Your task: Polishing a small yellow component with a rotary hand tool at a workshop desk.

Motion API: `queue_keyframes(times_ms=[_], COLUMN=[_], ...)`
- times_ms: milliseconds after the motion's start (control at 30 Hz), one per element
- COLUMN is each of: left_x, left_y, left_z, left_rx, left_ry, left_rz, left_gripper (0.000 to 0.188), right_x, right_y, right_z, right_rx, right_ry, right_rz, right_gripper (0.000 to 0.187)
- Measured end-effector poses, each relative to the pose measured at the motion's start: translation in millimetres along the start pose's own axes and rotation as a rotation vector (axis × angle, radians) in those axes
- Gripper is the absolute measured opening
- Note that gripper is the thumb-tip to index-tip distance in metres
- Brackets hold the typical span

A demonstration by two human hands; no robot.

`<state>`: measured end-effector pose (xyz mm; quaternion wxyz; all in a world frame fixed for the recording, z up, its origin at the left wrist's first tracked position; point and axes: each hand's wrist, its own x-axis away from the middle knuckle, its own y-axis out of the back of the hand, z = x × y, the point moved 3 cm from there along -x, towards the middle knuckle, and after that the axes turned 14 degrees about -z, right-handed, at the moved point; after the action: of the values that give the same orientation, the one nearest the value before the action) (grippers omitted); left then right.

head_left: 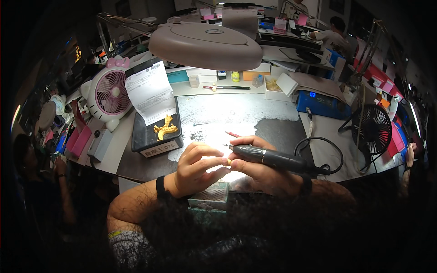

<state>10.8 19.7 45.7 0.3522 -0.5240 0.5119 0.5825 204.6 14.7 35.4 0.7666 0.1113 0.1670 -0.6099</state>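
Observation:
My right hand is closed round a black rotary handpiece, whose thin metal bit points left. Fingertips of my left hand pinch a small yellow piece just below that bit. Right-hand fingers also touch the piece, and much of it is hidden between the fingertips. Bit and piece look apart. Left of my hands, a black bin holds a yellow, curling dragon-like figure and a printed paper slip.
A large lamp hangs over the dusty dark mat. The handpiece cord loops right, near a blue control box and a black fan. A pink-and-white cat-shaped fan stands left. Other people sit around.

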Motion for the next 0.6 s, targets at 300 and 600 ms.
queue_keyframes(times_ms=[300,600], left_x=[3.5,1.1], left_y=[1.8,1.5], left_z=[1.7,0.9], left_rx=[-0.011,0.009], left_ry=[-0.01,-0.018], left_rz=[0.033,0.051], left_gripper=[0.035,0.032], right_x=[9.7,7.2], right_y=[-8.0,-7.4], right_z=[11.4,2.7], right_rx=[-0.077,-0.039], right_ry=[-0.247,0.07], right_rz=[-0.057,-0.059], right_gripper=[0.039,0.041])
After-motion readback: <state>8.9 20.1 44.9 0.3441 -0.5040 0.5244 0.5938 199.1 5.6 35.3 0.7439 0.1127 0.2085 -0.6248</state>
